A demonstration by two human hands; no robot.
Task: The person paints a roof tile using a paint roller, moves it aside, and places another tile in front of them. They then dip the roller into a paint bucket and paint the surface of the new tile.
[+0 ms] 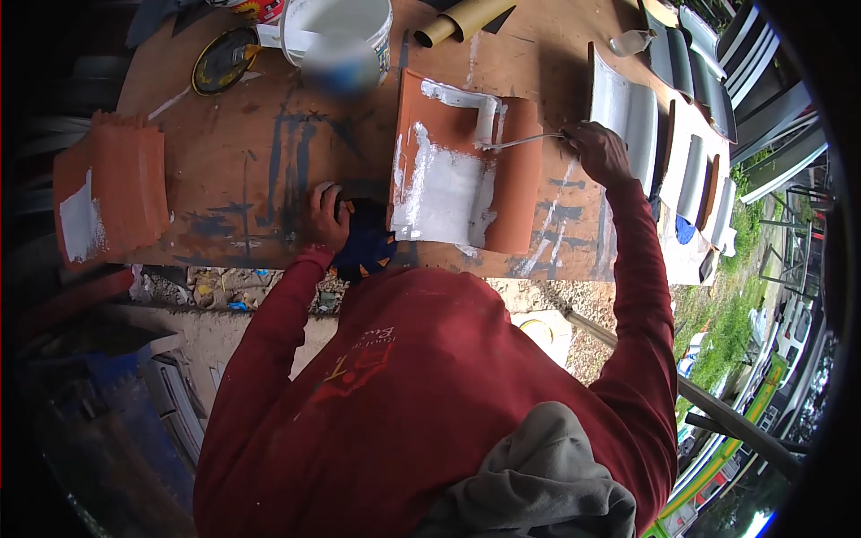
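Observation:
My right hand [603, 154] is closed round the handle end of a paint roller [487, 119]. Its thin wire frame reaches left, and the white roller sleeve rests on the upper part of a curved terracotta roof tile [518, 193]. White paint covers the tile's lower middle and streaks its top edge; bare orange-brown clay shows on the right side. At the table's near edge, my left hand [327, 218] has its fingers curled against a bunched dark blue cloth [366, 235] with orange patches, left of the tile. The palm is hidden.
A white paint bucket [380, 56] and its dark lid [224, 61] are at the back of the wooden table [242, 170]. Stacked terracotta tiles [121, 188] sit left. White-grey painted tiles [621, 112] stand on the right, near a brown roll [465, 20].

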